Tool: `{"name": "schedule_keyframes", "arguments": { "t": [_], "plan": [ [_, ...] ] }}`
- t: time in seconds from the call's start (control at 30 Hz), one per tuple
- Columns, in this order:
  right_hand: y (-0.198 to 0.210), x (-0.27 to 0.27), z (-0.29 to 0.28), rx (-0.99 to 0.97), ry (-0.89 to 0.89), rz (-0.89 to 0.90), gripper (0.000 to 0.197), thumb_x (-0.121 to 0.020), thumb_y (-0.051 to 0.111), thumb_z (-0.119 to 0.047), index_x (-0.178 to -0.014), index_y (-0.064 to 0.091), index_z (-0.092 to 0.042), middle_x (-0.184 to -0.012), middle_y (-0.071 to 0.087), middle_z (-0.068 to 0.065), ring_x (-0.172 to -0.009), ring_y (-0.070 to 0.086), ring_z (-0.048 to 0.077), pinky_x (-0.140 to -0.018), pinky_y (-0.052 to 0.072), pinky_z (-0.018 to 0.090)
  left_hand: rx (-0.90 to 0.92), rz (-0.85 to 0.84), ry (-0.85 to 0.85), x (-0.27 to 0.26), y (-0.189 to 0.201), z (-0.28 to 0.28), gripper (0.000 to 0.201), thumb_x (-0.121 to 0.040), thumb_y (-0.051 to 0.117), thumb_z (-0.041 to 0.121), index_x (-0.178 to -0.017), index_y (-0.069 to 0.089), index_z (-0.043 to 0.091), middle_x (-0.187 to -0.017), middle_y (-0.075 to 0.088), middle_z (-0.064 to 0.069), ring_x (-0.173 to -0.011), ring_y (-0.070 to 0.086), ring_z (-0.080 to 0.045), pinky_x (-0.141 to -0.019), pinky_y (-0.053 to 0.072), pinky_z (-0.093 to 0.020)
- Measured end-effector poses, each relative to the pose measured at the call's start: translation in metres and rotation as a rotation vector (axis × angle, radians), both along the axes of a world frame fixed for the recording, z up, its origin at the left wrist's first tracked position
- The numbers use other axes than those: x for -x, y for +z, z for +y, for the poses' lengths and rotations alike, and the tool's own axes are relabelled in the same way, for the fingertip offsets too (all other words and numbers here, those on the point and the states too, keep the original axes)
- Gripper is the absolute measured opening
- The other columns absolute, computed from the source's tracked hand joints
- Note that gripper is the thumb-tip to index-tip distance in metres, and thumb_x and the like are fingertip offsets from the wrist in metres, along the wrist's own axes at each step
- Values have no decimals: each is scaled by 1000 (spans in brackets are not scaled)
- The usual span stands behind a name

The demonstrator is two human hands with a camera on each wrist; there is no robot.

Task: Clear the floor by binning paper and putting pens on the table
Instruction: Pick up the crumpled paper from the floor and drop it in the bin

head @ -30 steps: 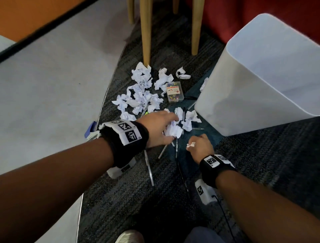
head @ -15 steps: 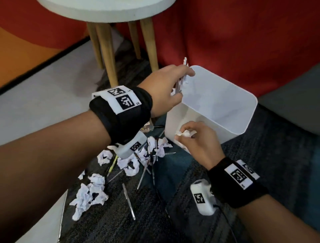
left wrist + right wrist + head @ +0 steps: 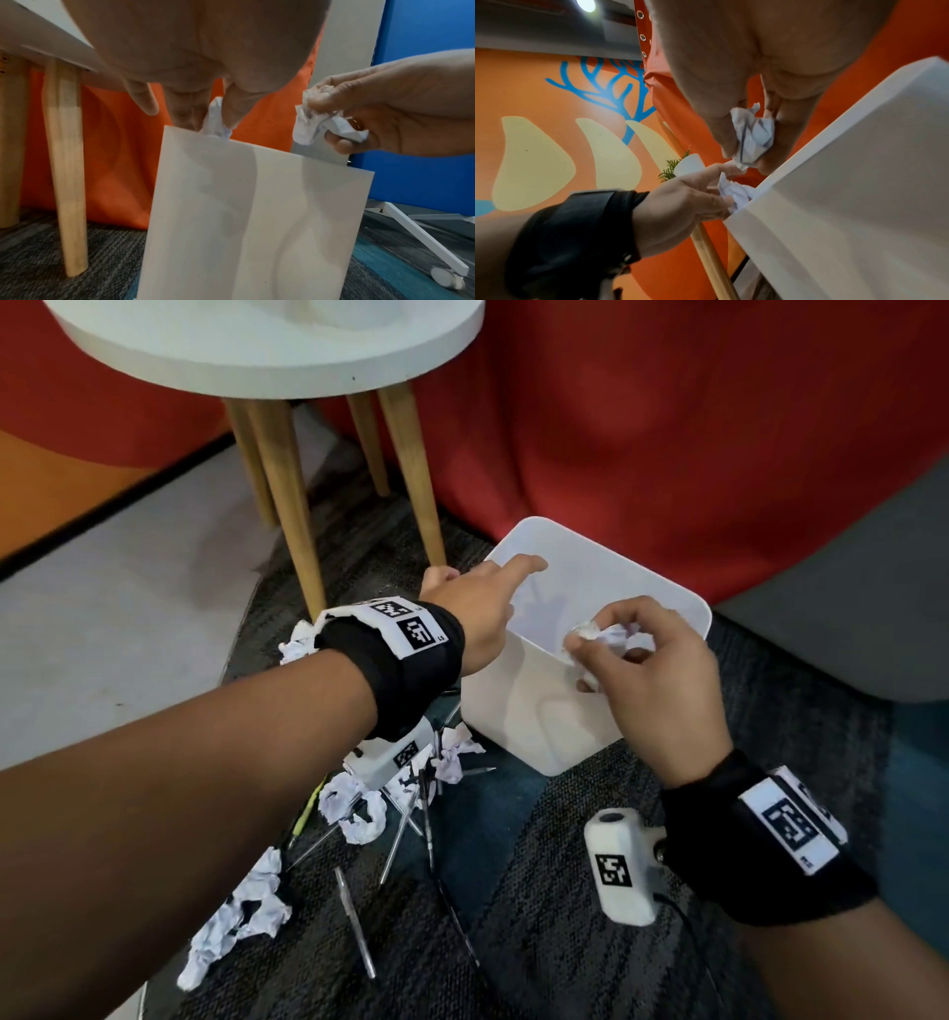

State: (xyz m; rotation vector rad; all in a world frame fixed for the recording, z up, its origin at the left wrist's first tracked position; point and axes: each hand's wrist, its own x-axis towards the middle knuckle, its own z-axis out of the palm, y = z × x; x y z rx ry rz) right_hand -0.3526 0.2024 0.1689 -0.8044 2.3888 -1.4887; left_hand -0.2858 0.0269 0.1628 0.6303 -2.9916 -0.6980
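Right now the biggest thing in my head view is the red curtain [image 3: 667,428] across the back, with the round white table [image 3: 267,346] on its wooden legs [image 3: 287,505] standing in front of it to my left. Below that the dark patterned carpet [image 3: 539,942] covers the floor. The white bin [image 3: 534,711] stands upright on it, just right of the table legs, its open mouth facing up at me.

My left hand [image 3: 472,608] reaches over the bin's near-left corner with the forefinger stretched out; from the left wrist view a small crumpled paper [image 3: 216,119] sits pinched between fingertips right at the rim, and the right wrist view shows the same wad [image 3: 734,192] touching the bin's edge. My right hand [image 3: 652,690] hovers over the near side of the bin's mouth, fingers curled around a crumpled paper ball [image 3: 606,639], thumb and fingertips closed on it.

On the carpet left of the bin, partly hidden under my left forearm, lies a scatter of more crumpled papers [image 3: 354,809], with a further cluster [image 3: 246,916] nearer to me. Several pens [image 3: 354,922] lie among and beside them, crossing one another at angles, all on the floor and well below the tabletop.
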Motion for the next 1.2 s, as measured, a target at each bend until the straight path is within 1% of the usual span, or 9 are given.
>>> {"name": "schedule_keyframes", "arguments": {
  "t": [0.17,0.33,0.53,0.67,0.8,0.93,1.0,1.1,1.2],
  "plan": [
    [-8,21,-6,-80,-65,107,22,-80,75,-32,-98,63,-34,-103,61,3,-71,70,19,-75,58,43,-20,-10,35,6,-6,5,66,-94,32,8,-145,13,45,-113,52,4,-94,50,-16,-101,18,-37],
    [-15,26,-12,-154,-49,126,48,-77,77,-28,-119,57,-40,-100,60,-2,-92,64,23,-82,55,46,-23,8,13,5,-7,5,65,-98,35,14,-147,6,46,-144,40,6,-113,50,-16,-102,16,-34],
    [-12,27,-15,-208,-41,211,46,-83,74,-18,-126,61,-26,-102,60,-8,-96,56,6,-80,36,13,24,105,-16,-8,6,-9,55,-97,38,15,-144,25,42,-143,39,9,-116,48,-11,-106,20,-41],
    [-16,30,-14,-260,36,224,50,-81,75,-23,-128,59,-31,-120,66,3,-104,62,21,-96,48,36,19,156,-21,-33,15,-28,49,-94,40,15,-138,36,37,-129,47,8,-112,51,-12,-103,23,-43],
    [-74,76,-7,-435,101,218,51,-70,60,-77,-117,44,-69,-135,51,-16,-105,53,14,-94,49,52,30,131,1,-70,15,-47,42,-94,44,16,-132,44,32,-117,49,8,-115,48,-10,-99,33,-44],
    [-153,149,11,-158,115,406,72,-76,58,-75,-137,46,-39,-138,46,-13,-125,43,27,-99,29,67,-2,74,19,-117,-9,-63,31,-91,47,15,-120,54,25,-106,52,5,-95,53,-12,-88,44,-32],
    [-109,79,-4,-157,136,336,56,-82,59,-67,-131,52,-40,-130,53,-18,-119,51,21,-95,39,58,-9,-4,47,-145,-30,-68,26,-92,47,16,-114,57,25,-102,51,7,-89,51,-12,-84,44,-29],
    [-40,-62,-54,-120,268,175,18,-92,59,-33,-109,65,-34,-101,63,-22,-94,60,0,-86,47,24,-29,-184,101,-186,-65,-71,23,-94,44,20,-111,57,28,-107,53,5,-91,52,-15,-80,46,-31],
    [-60,-126,-73,-166,528,157,21,-87,63,-11,-99,68,-28,-83,65,-18,-77,60,1,-74,45,9,-82,-390,172,-225,-105,-71,21,-94,43,22,-108,57,29,-108,53,4,-96,54,-18,-81,46,-33]
  ]
}}
